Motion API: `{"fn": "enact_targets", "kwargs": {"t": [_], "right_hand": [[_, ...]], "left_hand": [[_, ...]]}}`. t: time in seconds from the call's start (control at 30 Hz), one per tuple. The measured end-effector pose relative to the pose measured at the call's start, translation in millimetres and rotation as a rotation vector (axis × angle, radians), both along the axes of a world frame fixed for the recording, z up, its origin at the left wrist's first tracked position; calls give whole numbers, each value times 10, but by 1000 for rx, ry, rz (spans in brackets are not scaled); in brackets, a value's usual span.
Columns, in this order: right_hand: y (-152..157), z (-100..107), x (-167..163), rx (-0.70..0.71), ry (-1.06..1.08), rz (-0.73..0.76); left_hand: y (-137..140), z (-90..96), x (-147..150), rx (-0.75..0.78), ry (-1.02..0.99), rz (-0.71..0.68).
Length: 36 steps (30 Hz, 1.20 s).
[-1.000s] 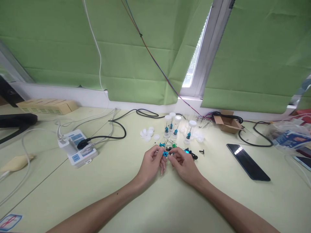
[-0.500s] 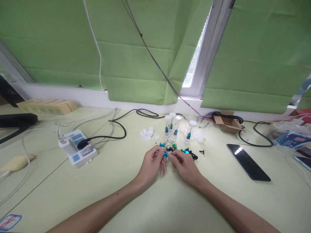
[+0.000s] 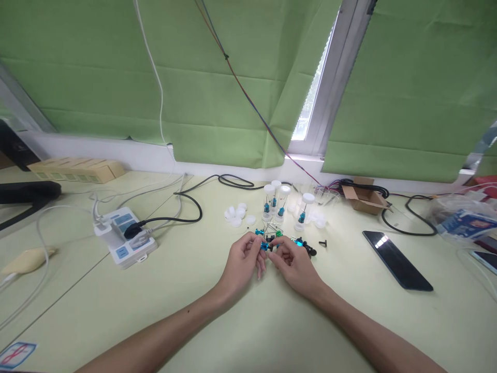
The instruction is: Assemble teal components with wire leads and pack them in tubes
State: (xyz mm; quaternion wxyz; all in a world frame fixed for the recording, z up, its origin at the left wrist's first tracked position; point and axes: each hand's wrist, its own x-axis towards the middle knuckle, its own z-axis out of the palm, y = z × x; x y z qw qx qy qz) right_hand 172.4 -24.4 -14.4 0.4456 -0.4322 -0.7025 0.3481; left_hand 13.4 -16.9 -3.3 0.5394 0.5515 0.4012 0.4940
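Observation:
Between thumb and fingers, my left hand (image 3: pixel 241 260) pinches a small blue metal part (image 3: pixel 264 246). My right hand (image 3: pixel 295 263) is closed on a small black piece (image 3: pixel 271 248), which sits against the right end of the blue part; whether it is inserted I cannot tell. Just beyond my fingers lie another blue part (image 3: pixel 259 232), a green part (image 3: pixel 278 234) and thin metal rods. Several black pieces (image 3: pixel 309 249) with a blue part (image 3: pixel 298 242) rest to the right of my right hand. A small black T-shaped piece (image 3: pixel 323 243) lies apart from them.
Clear capped tubes (image 3: pixel 302 213) holding dark blue pieces stand behind the parts. White round caps (image 3: pixel 235 214) lie to their left. A power strip (image 3: pixel 126 238) with cords is at left, a black phone (image 3: pixel 396 260) and an open cardboard box (image 3: pixel 364 197) at right.
My right fingers have shifted slightly, and a black piece now shows between them at the blue part's right end. My left hand has stayed nearly in place.

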Motion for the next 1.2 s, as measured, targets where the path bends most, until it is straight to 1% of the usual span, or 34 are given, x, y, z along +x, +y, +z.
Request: {"fn": "enact_targets", "kwargs": {"t": [0.23,0.3,0.43,0.53,0.67,0.8,1.03,1.2], "right_hand": [[34,-18,8,-20,-26,16],[36,-8,5,-5,-46,16],[40,0,1,25,-70,-32],[43,0,0,-11,-34,-63],[24,17,-5,-54,21,-26],[5,21,-4,-38,23,14],[25,-22,6,-22,-1,20],[35,-3,0,9,-50,-19]], "left_hand": [[7,-30,8,-13,-4,-8],[6,-37,3,-18,-5,-16],[4,-35,0,-14,-14,-16],[8,-24,0,-2,-25,9],[16,-14,-3,6,-30,26],[13,-14,-2,4,-23,21],[5,-16,4,-24,-21,0],[-4,-26,9,-34,-17,-18]]}}
